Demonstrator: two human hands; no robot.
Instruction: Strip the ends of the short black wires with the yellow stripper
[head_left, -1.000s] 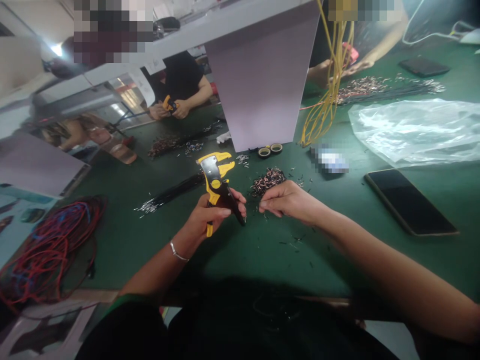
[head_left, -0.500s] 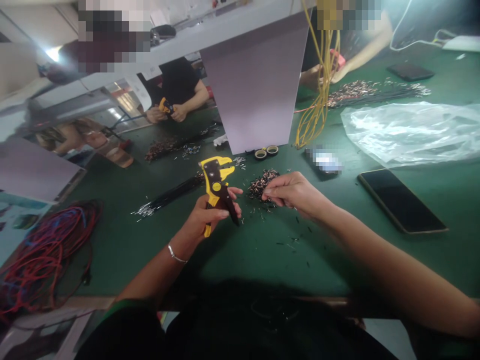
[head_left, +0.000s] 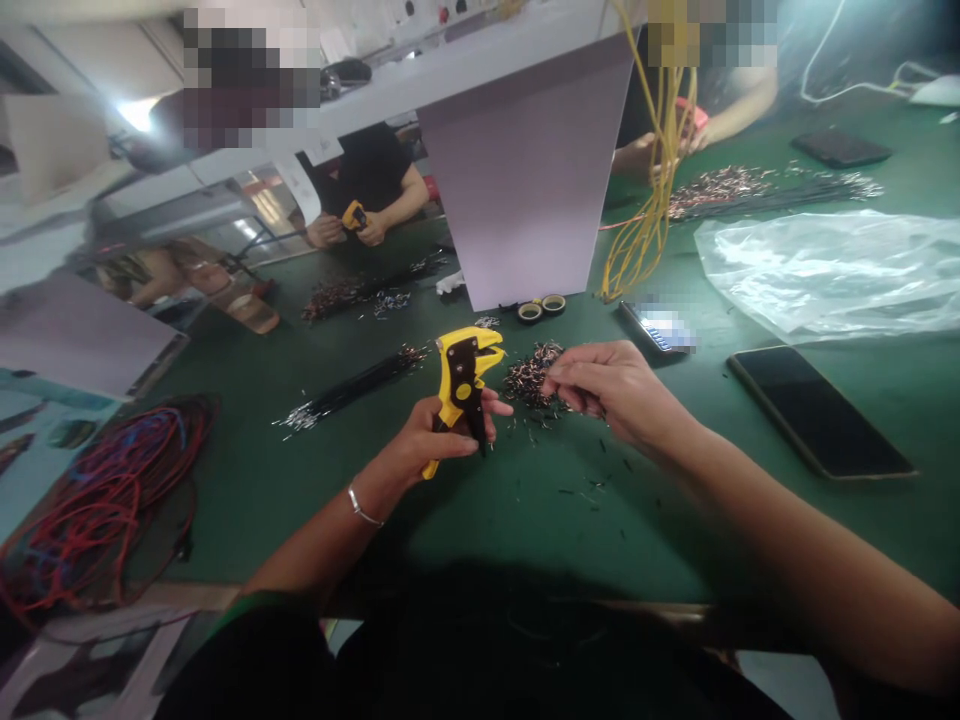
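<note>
A yellow and black wire stripper (head_left: pixel 463 385) stands tilted in my left hand (head_left: pixel 435 437), its jaws pointing up and to the right. My right hand (head_left: pixel 619 388) is closed in a pinch at the right side of a pile of short dark wires with copper ends (head_left: pixel 529 375); what lies between its fingertips is too small to make out. Left of the stripper lies a bundle of black wires (head_left: pixel 360 387) with bright tips at its lower end. Small wire scraps (head_left: pixel 592 488) are scattered in front of the pile.
Red and blue cables (head_left: pixel 120 490) lie coiled at left. Two tape rolls (head_left: pixel 541 308) sit by a grey panel (head_left: pixel 525 180). At right are a phone (head_left: pixel 821 410), a lit phone (head_left: pixel 656 328) and a plastic bag (head_left: pixel 825 270). Across the table, a person's hands (head_left: pixel 349 228) hold another tool.
The whole view has shifted slightly, so most things appear farther right. The stripper is a little more upright and nearer the pile. My right hand remains pinched beside the wires.
</note>
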